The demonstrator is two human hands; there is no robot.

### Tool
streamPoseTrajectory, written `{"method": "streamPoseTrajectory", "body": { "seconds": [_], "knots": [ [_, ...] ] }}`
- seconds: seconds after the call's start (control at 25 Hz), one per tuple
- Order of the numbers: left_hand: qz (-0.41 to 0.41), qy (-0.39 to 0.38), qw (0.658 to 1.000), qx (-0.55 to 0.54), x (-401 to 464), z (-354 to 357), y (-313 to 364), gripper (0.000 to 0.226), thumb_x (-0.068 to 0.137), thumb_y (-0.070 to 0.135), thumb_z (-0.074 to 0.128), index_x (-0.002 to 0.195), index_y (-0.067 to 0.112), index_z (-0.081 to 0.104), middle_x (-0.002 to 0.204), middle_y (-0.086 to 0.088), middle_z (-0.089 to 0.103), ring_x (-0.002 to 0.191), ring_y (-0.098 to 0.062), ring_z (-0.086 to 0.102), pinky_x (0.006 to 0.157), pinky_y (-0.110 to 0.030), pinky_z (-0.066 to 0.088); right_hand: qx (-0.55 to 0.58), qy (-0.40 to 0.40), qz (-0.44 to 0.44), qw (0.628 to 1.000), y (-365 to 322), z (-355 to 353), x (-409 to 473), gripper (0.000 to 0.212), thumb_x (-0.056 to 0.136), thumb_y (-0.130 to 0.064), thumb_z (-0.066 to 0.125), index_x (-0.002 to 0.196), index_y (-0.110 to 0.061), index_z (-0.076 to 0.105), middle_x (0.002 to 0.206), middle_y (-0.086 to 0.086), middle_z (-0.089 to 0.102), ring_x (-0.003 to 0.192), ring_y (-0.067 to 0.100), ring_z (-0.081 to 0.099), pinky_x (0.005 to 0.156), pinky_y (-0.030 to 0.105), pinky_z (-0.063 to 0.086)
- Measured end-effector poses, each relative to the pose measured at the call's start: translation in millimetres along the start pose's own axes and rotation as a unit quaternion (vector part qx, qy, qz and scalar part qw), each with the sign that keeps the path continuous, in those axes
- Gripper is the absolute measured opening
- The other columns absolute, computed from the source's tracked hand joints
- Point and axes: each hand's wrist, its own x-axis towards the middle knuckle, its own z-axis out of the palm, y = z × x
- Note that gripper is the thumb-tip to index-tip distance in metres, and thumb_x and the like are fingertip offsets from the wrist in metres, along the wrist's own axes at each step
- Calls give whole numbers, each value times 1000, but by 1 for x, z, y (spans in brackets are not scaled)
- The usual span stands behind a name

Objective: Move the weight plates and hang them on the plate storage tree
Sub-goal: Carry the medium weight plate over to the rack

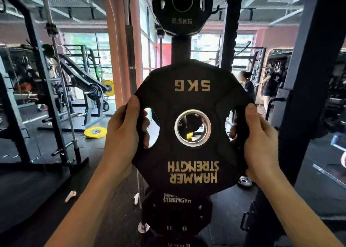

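I hold a black 5 kg weight plate (192,100) upright in front of me, its gold lettering upside down. My left hand (123,134) grips its left edge with fingers through the left cut-out. My right hand (260,138) grips the right edge the same way. Behind the plate rises the black post of the plate storage tree (180,47). A 2.5 kg plate (182,8) hangs at the top of it. A smaller black plate (177,215) hangs below the one I hold. The peg behind the held plate's steel centre hole cannot be made out.
A thick dark rack upright (307,78) stands close on the right. A barbell (60,74) leans in a rack on the left, and a yellow plate (95,132) lies on the dark rubber floor. People (249,87) stand in the background on the right.
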Motion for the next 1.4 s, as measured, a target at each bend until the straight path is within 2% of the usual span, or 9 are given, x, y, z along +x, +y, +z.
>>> {"method": "streamPoseTrajectory", "body": {
  "seconds": [0.28,0.44,0.56,0.72,0.88,1.04,1.2,1.32,1.4],
  "knots": [
    [-15,-8,1000,15,73,-1,-68,66,93,59,48,87,-6,49,59,-6,44,35,-18,39,42,-26,29,-51,5,15,999,59,28,58,47,94,-54,47,81,-10,56,57,-1,54,50,15,50,47,26,45],
    [-34,4,999,23,91,1,-94,51,98,52,45,84,4,50,58,-10,41,36,-19,38,41,-25,31,-80,-19,20,996,87,35,78,54,91,-60,49,81,-7,56,60,2,53,53,17,49,53,33,42],
    [-40,10,999,30,103,4,-111,43,98,49,47,80,9,48,59,-11,40,37,-21,38,47,-32,35,-98,-28,16,995,101,39,95,65,89,-60,48,89,5,54,64,7,54,56,19,51,50,28,46],
    [-23,-11,998,59,130,6,-126,53,93,59,50,74,9,49,56,-12,49,41,-27,47,52,-37,42,-125,-40,15,991,115,44,119,74,81,-70,43,94,2,59,68,7,65,60,20,62,60,30,55],
    [-30,-5,997,77,157,10,-140,61,74,77,56,81,17,64,75,-14,68,68,-33,66,66,-42,53,-125,-50,6,991,131,50,143,64,86,-63,40,99,-4,61,71,-2,71,66,9,68,65,24,54],
    [-41,-2,997,65,179,18,-155,43,76,66,53,92,28,64,95,-6,73,88,-26,73,68,-36,57,-106,-49,-5,993,144,58,171,52,95,-48,43,101,2,58,65,-1,67,56,8,65,52,21,51],
    [-15,13,996,89,201,23,-172,26,93,53,53,95,30,65,88,3,71,81,-12,71,67,-27,56,-118,-50,7,992,160,64,193,58,88,-57,42,100,-2,58,67,-2,69,60,10,66,54,24,52],
    [-3,15,994,112,217,22,-186,34,87,63,55,93,32,66,85,6,70,84,-20,71,78,-42,58,-150,-56,1,987,169,62,206,56,91,-58,40,99,-7,62,72,-8,71,69,5,67,66,22,52],
    [11,15,992,125,223,21,-193,38,85,65,53,93,30,65,85,6,69,85,-20,70,80,-41,56,-155,-53,-2,986,173,62,211,50,98,-49,38,102,-5,62,68,-11,71,66,-1,65,62,14,49]
  ]
}}
